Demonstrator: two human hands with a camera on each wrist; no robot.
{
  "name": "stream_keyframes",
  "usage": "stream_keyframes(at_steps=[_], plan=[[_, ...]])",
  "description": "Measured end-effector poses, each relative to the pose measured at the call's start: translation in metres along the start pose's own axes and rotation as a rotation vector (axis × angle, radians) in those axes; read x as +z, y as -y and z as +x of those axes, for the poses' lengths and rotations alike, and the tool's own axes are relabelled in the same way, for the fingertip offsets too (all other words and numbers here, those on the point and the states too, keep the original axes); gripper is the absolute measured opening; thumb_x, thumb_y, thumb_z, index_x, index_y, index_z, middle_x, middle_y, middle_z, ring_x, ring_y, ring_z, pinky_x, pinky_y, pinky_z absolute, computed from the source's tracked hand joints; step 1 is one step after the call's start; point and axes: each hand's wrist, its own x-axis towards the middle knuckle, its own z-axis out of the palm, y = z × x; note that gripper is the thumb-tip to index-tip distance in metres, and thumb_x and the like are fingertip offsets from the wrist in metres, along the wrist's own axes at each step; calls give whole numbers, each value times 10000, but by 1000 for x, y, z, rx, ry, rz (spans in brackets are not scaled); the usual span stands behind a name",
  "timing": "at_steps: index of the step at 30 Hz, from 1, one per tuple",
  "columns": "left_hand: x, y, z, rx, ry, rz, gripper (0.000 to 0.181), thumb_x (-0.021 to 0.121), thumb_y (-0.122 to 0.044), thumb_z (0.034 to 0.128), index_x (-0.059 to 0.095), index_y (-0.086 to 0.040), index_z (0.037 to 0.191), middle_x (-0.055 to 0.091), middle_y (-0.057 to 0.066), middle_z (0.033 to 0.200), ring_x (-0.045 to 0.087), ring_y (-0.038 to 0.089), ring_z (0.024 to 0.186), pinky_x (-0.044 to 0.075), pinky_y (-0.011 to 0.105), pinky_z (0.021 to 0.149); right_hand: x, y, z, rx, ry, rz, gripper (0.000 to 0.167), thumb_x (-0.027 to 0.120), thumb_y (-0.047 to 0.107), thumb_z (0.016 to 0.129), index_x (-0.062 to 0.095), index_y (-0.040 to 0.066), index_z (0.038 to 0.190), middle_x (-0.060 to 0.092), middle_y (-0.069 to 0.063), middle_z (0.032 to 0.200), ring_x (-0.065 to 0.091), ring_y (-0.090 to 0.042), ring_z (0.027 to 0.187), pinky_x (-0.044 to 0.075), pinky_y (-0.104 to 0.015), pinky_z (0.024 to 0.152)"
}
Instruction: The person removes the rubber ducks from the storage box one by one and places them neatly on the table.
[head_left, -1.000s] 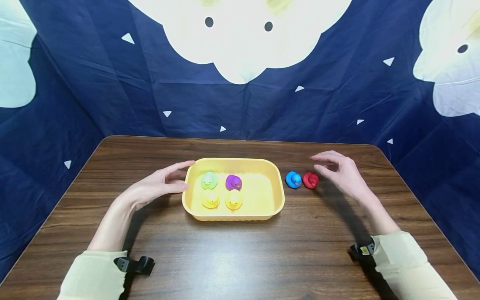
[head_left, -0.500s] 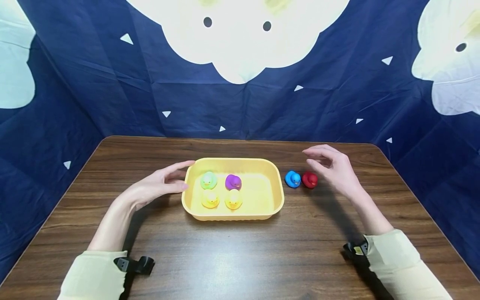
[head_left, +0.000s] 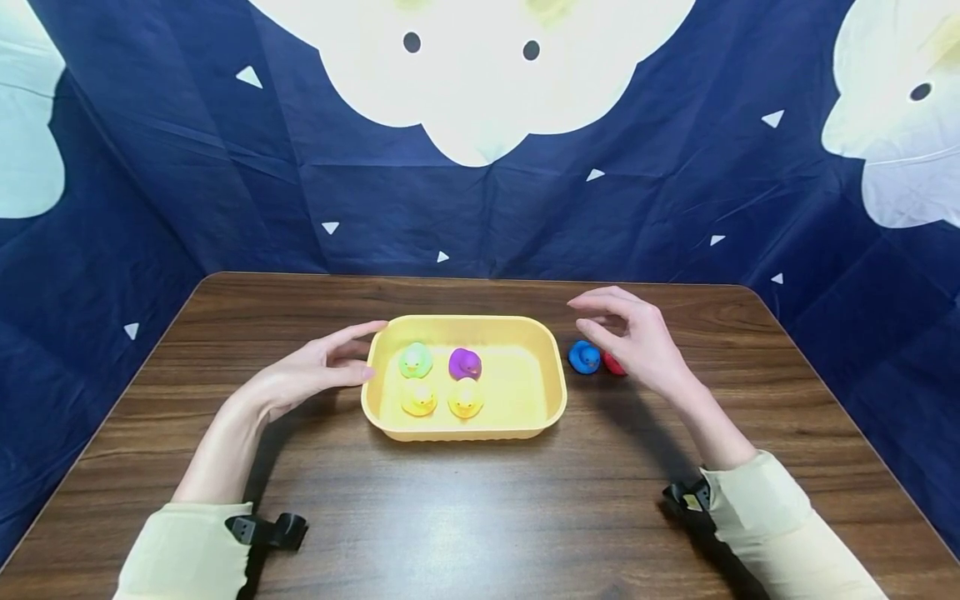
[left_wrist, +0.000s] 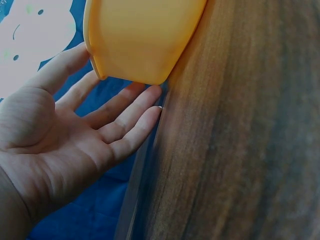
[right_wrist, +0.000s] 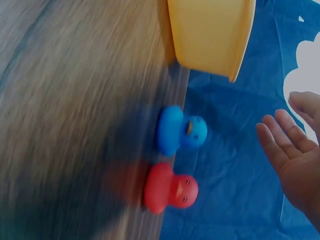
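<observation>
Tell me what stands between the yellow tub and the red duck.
The blue duck stands between the yellow tub and the red duck; the right wrist view shows it.

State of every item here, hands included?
Yellow rounded-rectangular plastic tub: upright, holding four ducks
Pale-green toy duck: upright, inside
Purple toy duck: upright, inside
Yellow toy duck beside green: upright, inside
Yellow toy duck beside purple: upright, inside
Blue toy duck: upright, outside
Red toy duck: upright, outside
Left hand: touching tub
Right hand: mid-air, holding nothing
</observation>
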Motion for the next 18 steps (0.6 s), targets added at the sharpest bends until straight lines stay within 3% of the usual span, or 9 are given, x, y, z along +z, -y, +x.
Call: stream_keyframes(at_steps=[8, 14, 18], plan=[[0, 0, 0, -5, -3, 9, 694, 671, -269, 987, 348, -283, 1600, 494, 185, 1547, 488, 359, 1416, 445, 426, 1096, 18, 15, 9, -69, 20, 24, 255, 740, 89, 945, 754, 151, 1191, 723, -19, 1199, 712, -207, 1051, 558, -167, 888], [0, 1, 0, 1, 4, 0, 690, 666, -243, 991, 347, -272, 1602, 491, 189, 1549, 484, 362, 1419, 457, 366, 1069, 31, 22, 11, -91, 36, 44, 262, 738, 72, 942, 756, 148, 1192, 729, -29, 1192, 718, -164, 1031, 592, -298, 902], [0, 0, 0, 2, 5, -3, 692, 666, -240, 991, 345, -264, 1603, 486, 190, 1552, 478, 365, 1423, 458, 374, 1073, 41, 27, 12, -111, 40, 74, 255, 744, 40, 929, 758, 100, 1177, 738, -50, 1167, 699, -128, 1017, 594, -296, 891]])
